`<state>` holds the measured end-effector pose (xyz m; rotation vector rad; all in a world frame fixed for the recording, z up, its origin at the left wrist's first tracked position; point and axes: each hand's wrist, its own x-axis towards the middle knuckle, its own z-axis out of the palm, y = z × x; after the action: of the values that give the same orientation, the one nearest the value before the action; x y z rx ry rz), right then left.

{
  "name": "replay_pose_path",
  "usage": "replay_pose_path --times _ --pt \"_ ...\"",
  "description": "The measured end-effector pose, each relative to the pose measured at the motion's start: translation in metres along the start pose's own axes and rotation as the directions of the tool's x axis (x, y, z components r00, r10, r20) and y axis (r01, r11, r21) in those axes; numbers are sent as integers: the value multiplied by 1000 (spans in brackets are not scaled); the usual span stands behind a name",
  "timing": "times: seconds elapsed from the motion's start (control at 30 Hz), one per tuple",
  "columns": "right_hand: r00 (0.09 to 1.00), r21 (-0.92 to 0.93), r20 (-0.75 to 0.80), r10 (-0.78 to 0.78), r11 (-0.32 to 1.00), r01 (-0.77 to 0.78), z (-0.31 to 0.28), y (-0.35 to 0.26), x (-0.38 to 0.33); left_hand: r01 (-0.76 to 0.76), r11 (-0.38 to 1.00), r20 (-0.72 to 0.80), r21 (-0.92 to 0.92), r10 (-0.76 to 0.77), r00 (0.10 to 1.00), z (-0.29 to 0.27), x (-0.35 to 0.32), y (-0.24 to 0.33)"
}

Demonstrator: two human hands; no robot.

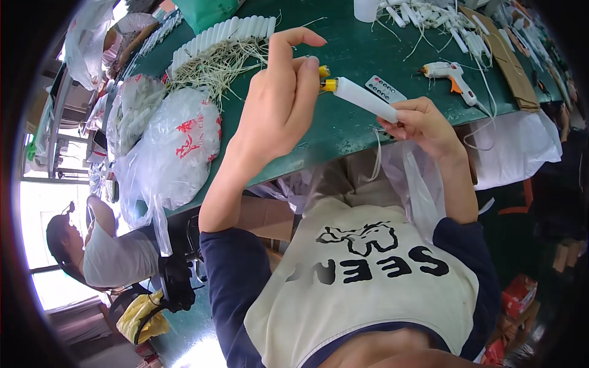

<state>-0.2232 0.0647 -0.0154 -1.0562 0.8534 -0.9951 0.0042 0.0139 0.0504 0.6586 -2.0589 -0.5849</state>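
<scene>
- The white tube (365,100) is above the near edge of the green table (350,49), between the two hands, its long axis slanting from upper left down to lower right.
- The right hand (429,129) grasps the tube's lower-right end between thumb and fingers; the other end points toward the left hand (274,104).
- At that upper-left end sits a yellow cylinder with a dark band (329,84), roughly in line with the tube — how far it reaches inside cannot be seen.
- A second yellow piece (324,72) shows just above it, mostly hidden by the left hand.
- The left hand's index finger is raised and bent, its thumb near the yellow pieces; whether it grips either one, I cannot tell.
- A thin white cord (377,156) hangs below the right hand, its upper end hard to trace.
- The tube partly covers a grey button remote (386,89); to the right lies a white glue gun (451,78).
- At the upper left, loose wires (211,66) tangle beside a row of white tubes (227,35).
</scene>
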Motion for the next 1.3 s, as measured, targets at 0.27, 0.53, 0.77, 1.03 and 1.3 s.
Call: replay_pose_path --times 0.27,0.53,0.77,1.03,1.3 --pt "998 -82 -22 -52 995 50 -1 1 -1 -135 964 -12 229 141 990 0 2 -2" --pt "996 -184 -29 -81 980 74 1 -3 -3 -217 923 101 318 194 976 4 3 -13" --pt "998 -198 9 -64 978 65 -1 6 -1 -337 890 187 306 291 938 10 5 -10" --pt "997 -137 26 -69 988 72 -4 14 -1 -72 988 127 140 54 990 3 3 -6" --pt "998 -191 -24 -51 980 46 -1 20 -3 -359 781 332 511 206 921 9 1 -5"
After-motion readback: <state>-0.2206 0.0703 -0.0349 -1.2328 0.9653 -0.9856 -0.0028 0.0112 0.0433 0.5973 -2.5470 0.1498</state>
